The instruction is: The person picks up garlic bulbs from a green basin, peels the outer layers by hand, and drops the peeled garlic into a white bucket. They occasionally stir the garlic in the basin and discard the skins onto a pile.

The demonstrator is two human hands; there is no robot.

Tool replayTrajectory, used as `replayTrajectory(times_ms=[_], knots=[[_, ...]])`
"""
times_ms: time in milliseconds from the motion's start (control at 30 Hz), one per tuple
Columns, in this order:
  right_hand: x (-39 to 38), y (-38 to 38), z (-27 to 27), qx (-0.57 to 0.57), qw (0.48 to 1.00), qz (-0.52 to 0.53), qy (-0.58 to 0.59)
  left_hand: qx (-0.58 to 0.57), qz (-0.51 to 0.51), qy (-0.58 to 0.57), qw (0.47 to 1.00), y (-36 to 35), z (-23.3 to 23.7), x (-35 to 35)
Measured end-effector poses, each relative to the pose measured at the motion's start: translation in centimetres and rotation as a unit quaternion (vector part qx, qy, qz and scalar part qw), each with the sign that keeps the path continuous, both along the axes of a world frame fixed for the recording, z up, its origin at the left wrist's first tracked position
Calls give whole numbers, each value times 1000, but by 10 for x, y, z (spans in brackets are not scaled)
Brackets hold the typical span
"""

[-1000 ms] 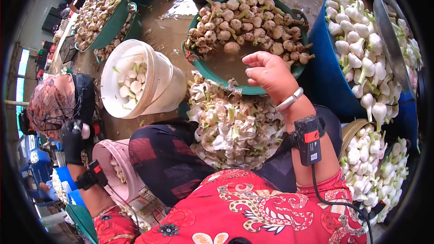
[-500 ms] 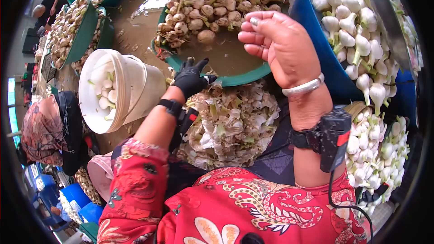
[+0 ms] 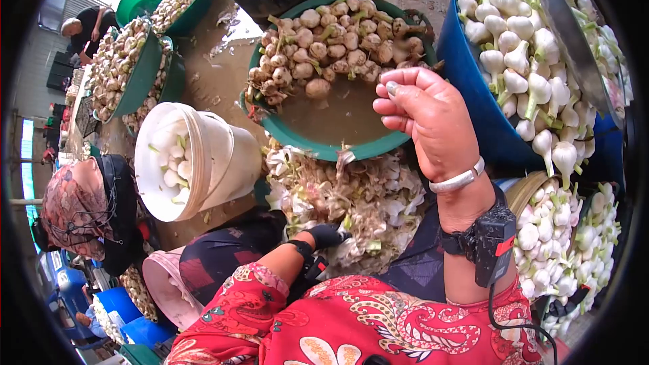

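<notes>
My left hand [image 3: 328,235], in a black glove, is low against the near left side of a heap of garlic skins and trimmings [image 3: 358,196]; its fingers are mostly hidden. Raised over the right rim of a green basin [image 3: 338,152] is my bare right hand [image 3: 429,111], palm up with fingers loosely curled and apart, holding nothing. Unpeeled garlic bulbs [image 3: 318,51] fill the far part of that basin, with brown, muddy material in its near part. A white bucket [image 3: 233,162] lies tilted to the left, with cleaned garlic [image 3: 177,169] inside.
A blue tub [image 3: 466,81] of cleaned garlic stands at right, with more white garlic [image 3: 541,236] below it. Green tubs of unpeeled garlic [image 3: 118,71] and a pink bucket [image 3: 162,277] are at left. A person in patterned headwear [image 3: 74,206] is at left; another bends farther back.
My left hand has moved from the basin's near rim down toward me, beside the skins. My right hand stays raised, slightly lower. The view has shifted, showing a dark bucket at the top.
</notes>
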State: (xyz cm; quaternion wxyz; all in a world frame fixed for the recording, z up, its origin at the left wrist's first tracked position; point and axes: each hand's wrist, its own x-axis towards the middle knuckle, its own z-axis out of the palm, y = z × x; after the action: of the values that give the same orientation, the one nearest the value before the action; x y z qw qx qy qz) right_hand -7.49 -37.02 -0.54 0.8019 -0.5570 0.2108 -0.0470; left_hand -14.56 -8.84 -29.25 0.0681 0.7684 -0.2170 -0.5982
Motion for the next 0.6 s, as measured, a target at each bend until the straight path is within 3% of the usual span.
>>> replayTrajectory(times_ms=[67,100,133,200,267,300,333,433,500,600], knots=[[0,-4,-1,10,1000,0,11,-11,-26,-15,999,8,7,22],[0,-3,1,14,1000,-1,13,-28,11,14,999,4,33,43],[0,-3,1,14,1000,-1,8,18,-9,-36,999,-4,54,63],[2,-3,1,22,1000,6,3,-84,-45,-140,986,-16,104,104],[4,-3,0,39,999,3,-6,-101,124,-135,978,-20,136,144],[5,-3,0,66,998,-11,1,-117,88,-178,973,-25,146,168],[6,-3,-1,93,995,-26,8,-154,111,-277,942,-24,145,183],[9,-6,-4,108,993,-30,26,-191,96,-384,898,-20,128,251],[12,-7,-9,106,993,-34,43,-148,71,-478,863,-23,111,289],[19,-4,-13,108,992,-25,60,-43,-60,-558,827,-37,97,322]])
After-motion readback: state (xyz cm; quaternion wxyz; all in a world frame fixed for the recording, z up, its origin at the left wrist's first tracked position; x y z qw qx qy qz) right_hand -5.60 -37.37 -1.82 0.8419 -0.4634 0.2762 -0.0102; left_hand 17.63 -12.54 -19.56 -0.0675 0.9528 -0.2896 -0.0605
